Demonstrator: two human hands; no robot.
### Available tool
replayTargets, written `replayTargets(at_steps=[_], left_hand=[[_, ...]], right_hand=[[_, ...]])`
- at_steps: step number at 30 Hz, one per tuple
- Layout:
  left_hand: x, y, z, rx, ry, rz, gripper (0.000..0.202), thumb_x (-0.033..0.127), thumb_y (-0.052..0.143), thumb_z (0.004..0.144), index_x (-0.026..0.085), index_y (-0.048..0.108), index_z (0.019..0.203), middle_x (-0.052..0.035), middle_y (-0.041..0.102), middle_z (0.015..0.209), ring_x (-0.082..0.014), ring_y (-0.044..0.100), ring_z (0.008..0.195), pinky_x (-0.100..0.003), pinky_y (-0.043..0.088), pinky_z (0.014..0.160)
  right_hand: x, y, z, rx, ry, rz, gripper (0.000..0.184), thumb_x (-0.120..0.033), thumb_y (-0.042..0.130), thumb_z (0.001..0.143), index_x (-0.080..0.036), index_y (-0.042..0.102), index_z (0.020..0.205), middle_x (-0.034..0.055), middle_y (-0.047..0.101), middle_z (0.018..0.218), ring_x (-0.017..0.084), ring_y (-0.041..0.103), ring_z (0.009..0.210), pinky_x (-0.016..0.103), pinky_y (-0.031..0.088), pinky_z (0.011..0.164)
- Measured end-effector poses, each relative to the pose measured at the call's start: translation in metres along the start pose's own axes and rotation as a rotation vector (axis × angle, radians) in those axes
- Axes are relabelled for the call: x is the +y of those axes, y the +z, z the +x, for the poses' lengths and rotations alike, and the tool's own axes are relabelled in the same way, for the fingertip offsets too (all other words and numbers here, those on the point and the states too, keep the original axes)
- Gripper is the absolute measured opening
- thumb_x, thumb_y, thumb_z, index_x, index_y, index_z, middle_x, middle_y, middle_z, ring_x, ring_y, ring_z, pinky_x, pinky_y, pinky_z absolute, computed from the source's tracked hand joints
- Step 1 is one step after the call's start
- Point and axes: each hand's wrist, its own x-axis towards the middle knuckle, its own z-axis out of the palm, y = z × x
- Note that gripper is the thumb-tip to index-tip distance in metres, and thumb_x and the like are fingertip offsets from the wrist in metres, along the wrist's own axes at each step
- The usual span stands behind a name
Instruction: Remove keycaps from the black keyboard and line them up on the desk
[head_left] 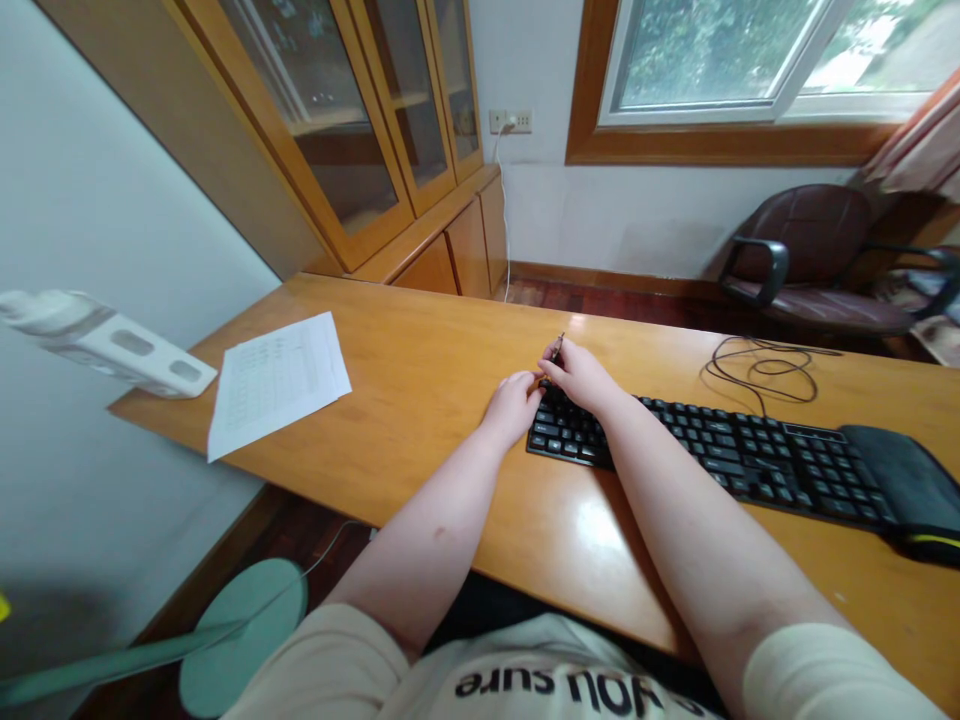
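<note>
A black keyboard point(720, 445) lies on the wooden desk, its left end in front of me. My left hand point(514, 408) is at its upper left corner, fingers curled and pressed against the edge. Just beside it, my right hand point(577, 372) is closed around a slim, dark, pen-like tool point(557, 346), whose upper end sticks up past the fingers. The tool's lower end is hidden by the fingers, so its exact kind does not show. My right forearm passes over the middle keys.
Printed sheets point(277, 380) and a white carton-like object point(127, 345) occupy the desk's left side. A coiled cable point(765, 370) lies behind the keyboard; a black mouse pad point(904, 470) adjoins its right end. Beyond the desk are a chair point(810, 250) and a glass-door cabinet point(412, 110).
</note>
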Motion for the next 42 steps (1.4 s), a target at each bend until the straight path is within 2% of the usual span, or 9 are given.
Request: replayTargets(at_steps=[6,23,30,38,42], left_hand=[[-0.004,0.004,0.003,-0.057,0.016,-0.066,0.030,0.014,0.045,0.086,0.019,0.063,0.109,-0.0065,0.065,0.109,-0.0186,0.058,0.103,-0.033,0.043,0.095],[0.000,0.006,0.007,-0.073,-0.046,-0.096,0.035,0.014,0.046,0.086,0.018,0.059,0.118,-0.0080,0.063,0.116,-0.0197,0.055,0.111,-0.033,0.041,0.099],[-0.001,0.007,0.005,-0.050,-0.088,-0.104,0.034,0.016,0.049,0.085,0.015,0.058,0.118,-0.0106,0.062,0.117,-0.0208,0.056,0.110,-0.035,0.041,0.099],[-0.008,0.013,0.003,-0.011,-0.126,-0.293,0.042,0.014,0.050,0.084,0.018,0.051,0.126,-0.0084,0.062,0.119,-0.0161,0.057,0.110,-0.032,0.042,0.099],[-0.009,0.012,0.003,0.034,-0.153,-0.339,0.035,0.015,0.046,0.086,0.019,0.056,0.120,-0.0073,0.061,0.120,-0.0159,0.056,0.111,-0.033,0.041,0.101]], right_hand=[[0.003,0.000,-0.002,0.021,-0.036,0.023,0.012,-0.029,0.049,0.083,-0.018,0.050,0.084,0.0032,0.058,0.075,0.016,0.052,0.068,0.028,0.040,0.067],[0.005,0.007,-0.007,0.098,-0.078,0.060,0.014,-0.032,0.044,0.084,-0.019,0.045,0.078,0.0042,0.056,0.077,0.017,0.050,0.072,0.029,0.038,0.070],[0.014,0.002,-0.005,0.229,0.018,0.224,0.017,-0.036,0.041,0.086,-0.020,0.044,0.078,0.0004,0.054,0.067,0.014,0.050,0.062,0.027,0.039,0.065],[0.017,0.001,-0.005,0.204,0.045,0.310,0.019,-0.038,0.043,0.085,-0.021,0.044,0.076,-0.0033,0.049,0.059,0.012,0.046,0.054,0.025,0.038,0.057],[0.018,0.003,-0.006,0.190,0.051,0.340,0.021,-0.040,0.044,0.084,-0.021,0.045,0.076,-0.0044,0.047,0.057,0.011,0.044,0.053,0.024,0.038,0.055]])
